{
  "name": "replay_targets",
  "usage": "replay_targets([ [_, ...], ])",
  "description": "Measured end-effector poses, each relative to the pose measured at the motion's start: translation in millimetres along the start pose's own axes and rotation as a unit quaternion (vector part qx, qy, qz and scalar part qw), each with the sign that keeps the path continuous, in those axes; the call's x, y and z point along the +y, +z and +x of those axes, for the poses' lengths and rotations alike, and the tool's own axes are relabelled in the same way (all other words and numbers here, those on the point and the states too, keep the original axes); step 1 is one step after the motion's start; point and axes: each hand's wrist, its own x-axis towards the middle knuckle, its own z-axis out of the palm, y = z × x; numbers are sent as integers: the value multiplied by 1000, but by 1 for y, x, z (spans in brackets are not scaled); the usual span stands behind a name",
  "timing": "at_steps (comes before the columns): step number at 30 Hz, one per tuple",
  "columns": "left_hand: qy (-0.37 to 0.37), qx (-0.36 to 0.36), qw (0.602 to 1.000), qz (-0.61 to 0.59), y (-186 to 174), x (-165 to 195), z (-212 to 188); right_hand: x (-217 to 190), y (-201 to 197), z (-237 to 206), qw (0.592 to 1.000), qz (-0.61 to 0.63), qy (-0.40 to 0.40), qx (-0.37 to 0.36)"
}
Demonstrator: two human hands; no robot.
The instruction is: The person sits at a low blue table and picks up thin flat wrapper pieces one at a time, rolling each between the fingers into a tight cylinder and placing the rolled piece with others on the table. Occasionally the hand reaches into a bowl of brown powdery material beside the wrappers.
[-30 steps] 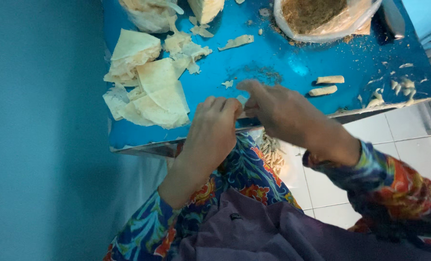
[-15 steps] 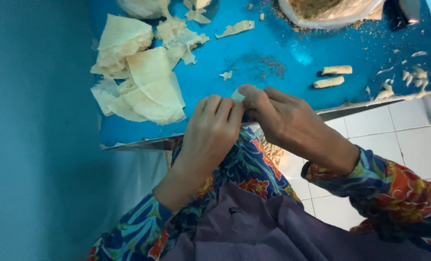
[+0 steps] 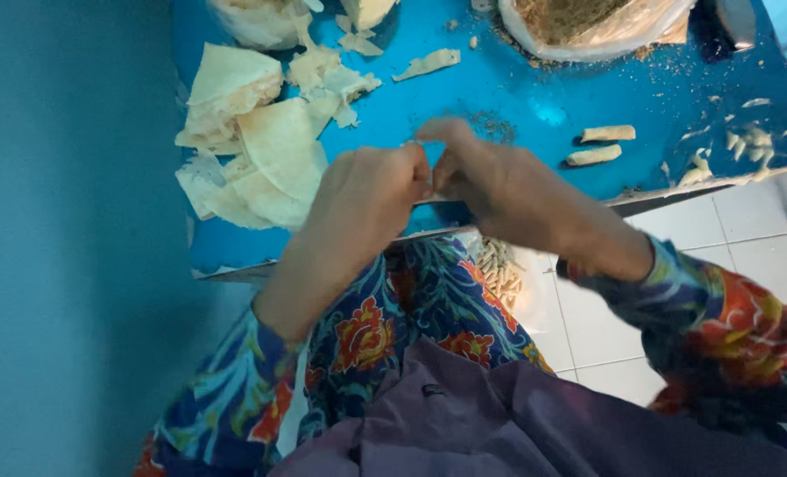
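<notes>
Rolling of pastry pieces partly done, stack of wrappers still waiting

Fingertips of both hands are brought together at the centre of the frame, just above the near edge of the blue bench (image 3: 534, 106). The left hand (image 3: 362, 199) is curled, its fingers pressed against those of the right hand (image 3: 499, 190), and a small pale piece, barely visible at the point where the fingertips meet, appears to be pinched between them. What exactly is held cannot be told, as the fingers cover nearly all of it.

Some work is judged as finished. Two rolled sticks (image 3: 607, 133) are seen lying side by side right of centre, apart from the hands, and a heap of similar small rolls (image 3: 499, 265) is seen lower down, below the bench edge and between the two patterned sleeves.

Much is judged as left. A stack of thin folded wrappers (image 3: 270, 155) lies at the left of the frame, just beside the left hand, with torn scraps (image 3: 433, 62) scattered above it. A bag of brownish filling (image 3: 587, 22) is placed at the upper edge, right of centre, and looks well stocked. Crumbs and offcuts (image 3: 746, 141) are strewn at the right edge of the bench.
</notes>
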Motion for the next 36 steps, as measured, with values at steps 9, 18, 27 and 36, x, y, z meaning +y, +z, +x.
replay_targets([
  [9, 119, 74, 963, 228, 17, 12, -29, -7, 15, -16, 978, -149, -101, 107],
  [18, 112, 78, 940, 311, 15, 27, -39, -1, 14, -24, 984, -156, -49, 69],
  [27, 19, 46, 932, 359, 13, 47, -37, -20, 37, -34, 930, -358, -35, 73],
  [36, -83, 123, 905, 399, -27, 11, -55, -27, 2, -7, 946, -315, -13, 80],
])
